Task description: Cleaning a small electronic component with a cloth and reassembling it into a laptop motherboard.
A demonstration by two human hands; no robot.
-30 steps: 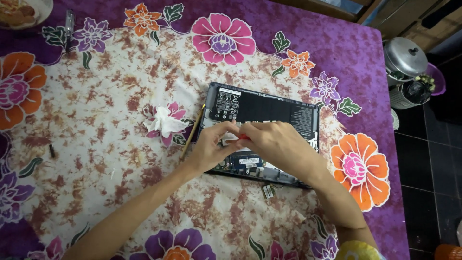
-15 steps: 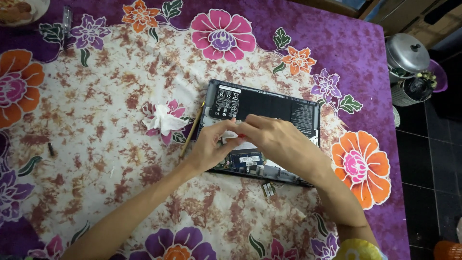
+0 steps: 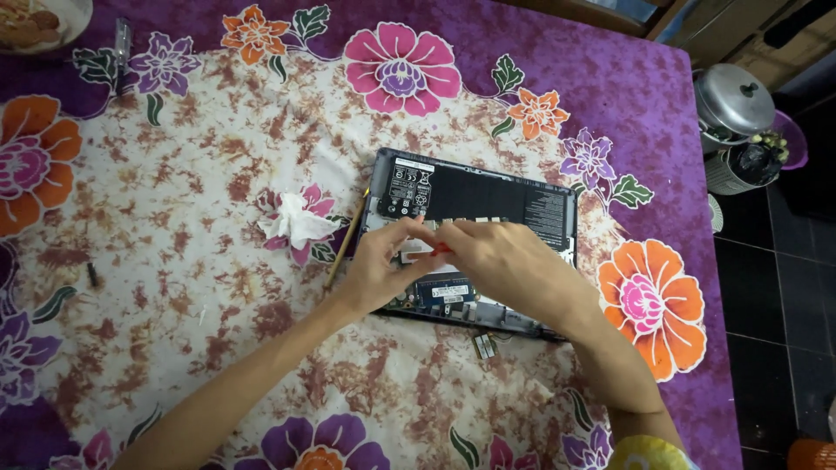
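Note:
An opened laptop [image 3: 488, 196] lies bottom-up on the flowered tablecloth [image 3: 174, 218], its black battery and circuit boards exposed. My left hand [image 3: 383, 265] rests on the laptop's left inner part, fingers pressing near a white piece. My right hand [image 3: 505, 261] lies over the middle and pinches a small red-handled tool [image 3: 440, 249] whose tip meets the left fingers. What lies under the hands is hidden.
A crumpled white tissue [image 3: 294, 226] and a thin wooden stick [image 3: 347, 244] lie left of the laptop. A small chip-like part [image 3: 484, 345] sits just below it. A plate [image 3: 43, 17] is at the far left corner. A metal lidded pot [image 3: 733, 100] stands off the table's right edge.
Both hands have stayed on the laptop; the right hand shifted slightly left toward the left fingers. The laptop has not moved.

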